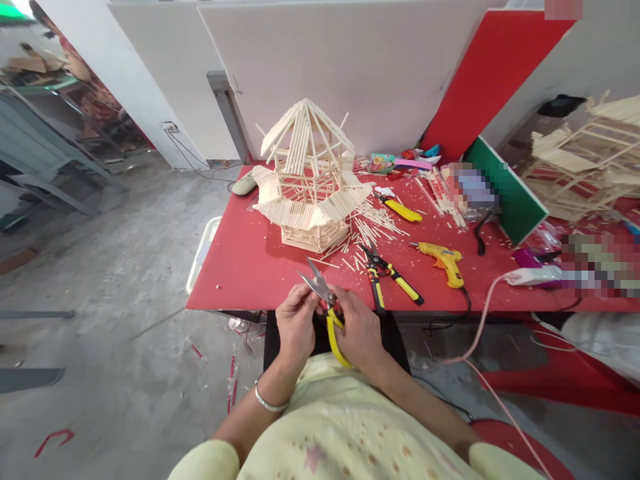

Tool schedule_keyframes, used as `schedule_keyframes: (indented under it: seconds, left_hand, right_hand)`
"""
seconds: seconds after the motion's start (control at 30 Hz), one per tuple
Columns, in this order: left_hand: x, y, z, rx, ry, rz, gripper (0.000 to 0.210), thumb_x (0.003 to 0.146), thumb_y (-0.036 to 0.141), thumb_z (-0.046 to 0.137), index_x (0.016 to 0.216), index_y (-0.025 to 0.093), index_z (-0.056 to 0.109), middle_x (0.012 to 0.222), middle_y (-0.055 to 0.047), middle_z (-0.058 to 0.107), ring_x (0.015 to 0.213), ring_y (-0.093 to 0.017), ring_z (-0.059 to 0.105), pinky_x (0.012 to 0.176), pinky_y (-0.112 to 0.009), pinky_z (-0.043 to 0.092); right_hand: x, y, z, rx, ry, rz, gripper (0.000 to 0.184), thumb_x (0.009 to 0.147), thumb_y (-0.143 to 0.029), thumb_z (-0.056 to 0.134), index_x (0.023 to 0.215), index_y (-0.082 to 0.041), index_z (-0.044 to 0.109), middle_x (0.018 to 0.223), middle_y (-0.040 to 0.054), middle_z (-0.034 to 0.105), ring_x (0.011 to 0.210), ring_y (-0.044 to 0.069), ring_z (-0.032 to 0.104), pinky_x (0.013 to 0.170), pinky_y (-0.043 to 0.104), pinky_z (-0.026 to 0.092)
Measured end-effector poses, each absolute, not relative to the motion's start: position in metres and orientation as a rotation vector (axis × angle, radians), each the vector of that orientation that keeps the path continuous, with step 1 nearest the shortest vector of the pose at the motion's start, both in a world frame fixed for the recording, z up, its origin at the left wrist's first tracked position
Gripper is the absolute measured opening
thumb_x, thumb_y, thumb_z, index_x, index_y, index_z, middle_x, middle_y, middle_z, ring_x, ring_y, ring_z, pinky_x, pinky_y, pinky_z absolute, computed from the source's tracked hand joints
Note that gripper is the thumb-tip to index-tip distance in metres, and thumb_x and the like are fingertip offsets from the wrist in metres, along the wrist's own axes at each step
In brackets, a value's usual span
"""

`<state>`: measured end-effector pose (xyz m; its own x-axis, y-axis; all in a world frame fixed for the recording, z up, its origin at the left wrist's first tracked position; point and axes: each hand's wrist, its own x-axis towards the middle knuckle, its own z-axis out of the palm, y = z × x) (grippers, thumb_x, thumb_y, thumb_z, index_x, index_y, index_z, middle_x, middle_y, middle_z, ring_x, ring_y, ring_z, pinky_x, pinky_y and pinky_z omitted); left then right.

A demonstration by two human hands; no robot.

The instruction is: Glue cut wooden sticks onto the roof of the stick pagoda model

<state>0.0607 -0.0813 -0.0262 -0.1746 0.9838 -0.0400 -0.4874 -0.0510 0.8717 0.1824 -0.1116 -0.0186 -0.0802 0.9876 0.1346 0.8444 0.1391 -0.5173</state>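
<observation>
Scissors with yellow handles [334, 337] are in my right hand [359, 328], their blades parted and pointing up and away from me. My left hand [296, 321] is closed beside the blades, thumb and fingertips pressed together. Whatever it pinches, if anything, is too small or hidden to make out. Both hands are above my lap at the table's front edge. Beyond them stands a tiered pavilion model [313, 180] built of thin wooden sticks, its upper roof partly covered. Loose wooden sticks [367, 227] lie scattered at its right.
On the red table [235, 267] lie black-and-yellow pliers [395, 277], a yellow-handled cutter [404, 211] and a yellow glue gun [443, 260] with a cord. A green board [515, 193] leans at right, near another stick model [585, 160]. A person [90, 73] sits at far left.
</observation>
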Motion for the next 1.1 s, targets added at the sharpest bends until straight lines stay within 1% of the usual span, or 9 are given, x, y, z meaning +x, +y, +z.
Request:
schedule_keyframes:
  seconds: [0.1, 0.2, 0.37, 0.53, 0.73, 0.87, 1.0, 1.1]
  left_hand:
    - [0.06, -0.08, -0.028, 0.757, 0.948, 1.551, 0.015, 0.075, 0.026, 0.08, 0.086, 0.017, 0.075, 0.079, 0.0, 0.061, 0.058, -0.006, 0.052, 0.054, -0.019, 0.044]
    - [0.059, -0.08, -0.03, 0.787, 0.955, 1.525, 0.015, 0.077, 0.029, 0.079, 0.085, 0.017, 0.074, 0.079, 0.0, 0.06, 0.06, -0.007, 0.053, 0.055, -0.019, 0.045]
    - [0.058, -0.08, -0.029, 0.83, 0.959, 1.446, 0.016, 0.079, 0.031, 0.076, 0.085, 0.016, 0.073, 0.079, -0.002, 0.062, 0.062, -0.009, 0.055, 0.059, -0.022, 0.048]
    - [0.052, -0.08, -0.032, 0.997, 1.055, 1.446, 0.014, 0.082, 0.031, 0.073, 0.086, 0.018, 0.075, 0.08, -0.002, 0.063, 0.066, -0.012, 0.055, 0.063, -0.024, 0.048]
    - [0.042, -0.075, -0.031, 1.241, 1.177, 1.517, 0.009, 0.083, 0.026, 0.07, 0.084, 0.02, 0.076, 0.083, -0.003, 0.064, 0.076, -0.015, 0.057, 0.07, -0.025, 0.046]
    - [0.042, -0.075, -0.027, 1.28, 1.179, 1.514, 0.01, 0.084, 0.025, 0.069, 0.085, 0.02, 0.077, 0.083, -0.004, 0.064, 0.076, -0.015, 0.057, 0.069, -0.025, 0.046]
    - [0.042, -0.075, -0.029, 1.32, 1.197, 1.54, 0.011, 0.084, 0.024, 0.069, 0.09, 0.021, 0.078, 0.085, -0.004, 0.065, 0.076, -0.014, 0.058, 0.069, -0.024, 0.046]
    - [0.039, -0.075, -0.032, 1.367, 1.201, 1.563, 0.011, 0.084, 0.023, 0.07, 0.089, 0.022, 0.079, 0.084, -0.004, 0.064, 0.074, -0.013, 0.057, 0.065, -0.024, 0.045]
  right_hand:
    - [0.183, -0.111, -0.018, -1.762, -1.993, 0.382, 0.063, 0.082, -0.022, 0.056, 0.144, -0.023, 0.04, 0.112, 0.009, 0.058, 0.106, 0.026, 0.055, 0.084, 0.034, 0.046]
    - [0.183, -0.111, -0.018, -1.764, -2.002, 0.353, 0.063, 0.083, -0.023, 0.057, 0.144, -0.023, 0.04, 0.11, 0.0086, 0.057, 0.103, 0.025, 0.055, 0.082, 0.033, 0.046]
    - [0.184, -0.11, -0.02, -1.797, -1.995, 0.324, 0.061, 0.085, -0.024, 0.055, 0.144, -0.021, 0.041, 0.107, 0.0098, 0.057, 0.101, 0.026, 0.055, 0.083, 0.035, 0.046]
    - [0.187, -0.109, -0.021, -1.765, -1.98, 0.388, 0.061, 0.084, -0.021, 0.053, 0.144, -0.022, 0.04, 0.113, 0.0096, 0.059, 0.104, 0.024, 0.056, 0.087, 0.035, 0.046]
    - [0.188, -0.109, -0.017, -1.761, -1.982, 0.44, 0.061, 0.083, -0.019, 0.055, 0.143, -0.024, 0.043, 0.113, 0.0088, 0.061, 0.102, 0.024, 0.059, 0.087, 0.033, 0.047]
    - [0.188, -0.109, -0.015, -1.742, -1.959, 0.481, 0.058, 0.084, -0.022, 0.055, 0.141, -0.023, 0.044, 0.114, 0.0087, 0.063, 0.101, 0.023, 0.061, 0.087, 0.033, 0.048]
    - [0.188, -0.109, -0.014, -1.74, -1.958, 0.511, 0.056, 0.085, -0.022, 0.054, 0.14, -0.023, 0.046, 0.114, 0.0079, 0.064, 0.096, 0.022, 0.063, 0.086, 0.032, 0.048]
    - [0.189, -0.109, -0.016, -1.736, -1.959, 0.502, 0.055, 0.085, -0.023, 0.055, 0.139, -0.024, 0.047, 0.115, 0.0083, 0.066, 0.098, 0.022, 0.064, 0.086, 0.032, 0.048]
